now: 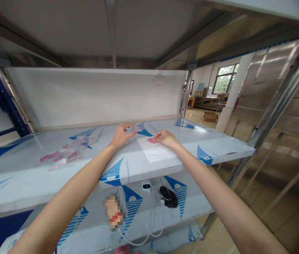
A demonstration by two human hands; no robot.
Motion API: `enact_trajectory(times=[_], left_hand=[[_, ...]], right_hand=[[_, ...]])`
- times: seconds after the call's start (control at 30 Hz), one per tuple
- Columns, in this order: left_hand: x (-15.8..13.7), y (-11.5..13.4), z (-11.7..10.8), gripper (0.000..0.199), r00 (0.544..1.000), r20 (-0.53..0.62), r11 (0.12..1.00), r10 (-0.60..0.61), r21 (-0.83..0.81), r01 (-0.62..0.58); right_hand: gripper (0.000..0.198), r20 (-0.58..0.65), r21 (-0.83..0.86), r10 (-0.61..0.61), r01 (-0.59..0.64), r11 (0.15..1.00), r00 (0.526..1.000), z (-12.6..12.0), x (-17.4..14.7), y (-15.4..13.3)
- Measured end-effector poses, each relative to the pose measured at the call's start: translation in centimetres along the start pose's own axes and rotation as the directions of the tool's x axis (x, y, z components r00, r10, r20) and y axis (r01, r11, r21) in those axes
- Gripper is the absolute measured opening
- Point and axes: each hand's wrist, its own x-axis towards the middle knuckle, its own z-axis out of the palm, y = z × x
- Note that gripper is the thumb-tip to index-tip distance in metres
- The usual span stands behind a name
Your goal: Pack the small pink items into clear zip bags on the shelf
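My left hand [122,134] is raised over the shelf, thumb and fingers closed on the edge of a small clear plastic bag [138,128]. To its right, my right hand [166,138] reaches down with its fingertips pinched at a little heap of small pink pieces [151,140]. The heap lies at the far end of a white sheet [157,153]. Whether a piece sits between the right fingertips is hidden. Over on the left lie several clear zip bags [66,155] with pink pieces inside.
The shelf top [128,165] is covered in printed protective film. On the lower shelf are a blurred-out object [114,211], a white device with a small display [146,186], a white cable and a black item [169,198]. Metal posts [273,102] stand at the sides.
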Motion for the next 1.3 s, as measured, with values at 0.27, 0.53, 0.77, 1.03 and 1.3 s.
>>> enact_trajectory(times=[0.27, 0.53, 0.77, 1.03, 1.3], left_hand=[[0.0, 0.4, -0.1, 0.033, 0.999, 0.022, 0.999, -0.032, 0.018, 0.032], [0.0, 0.1, 0.1, 0.035, 1.0, 0.023, 1.0, 0.013, 0.005, -0.013], [-0.3, 1.3, 0.5, 0.038, 0.997, 0.073, 0.999, 0.038, -0.012, -0.037], [-0.1, 1.0, 0.6, 0.036, 0.997, 0.074, 0.999, 0.036, -0.019, -0.034], [-0.1, 1.4, 0.3, 0.037, 0.998, 0.059, 1.0, -0.015, -0.007, 0.015]], right_hand=[[0.02, -0.056, -0.011, -0.001, 0.0, 1.0, 0.998, 0.5, 0.7, 1.2], [0.013, -0.106, 0.069, 0.062, -0.055, 0.996, 0.992, -0.4, 0.1, -0.3], [0.018, -0.35, 0.335, -0.055, 0.18, 0.925, 0.935, 0.1, 0.6, -5.7], [0.016, -0.37, 0.162, -0.147, 0.22, 0.962, 0.917, 0.3, -0.4, -7.8], [0.013, -0.271, 0.042, 0.008, 0.003, 0.999, 0.963, -0.6, -1.5, -4.1]])
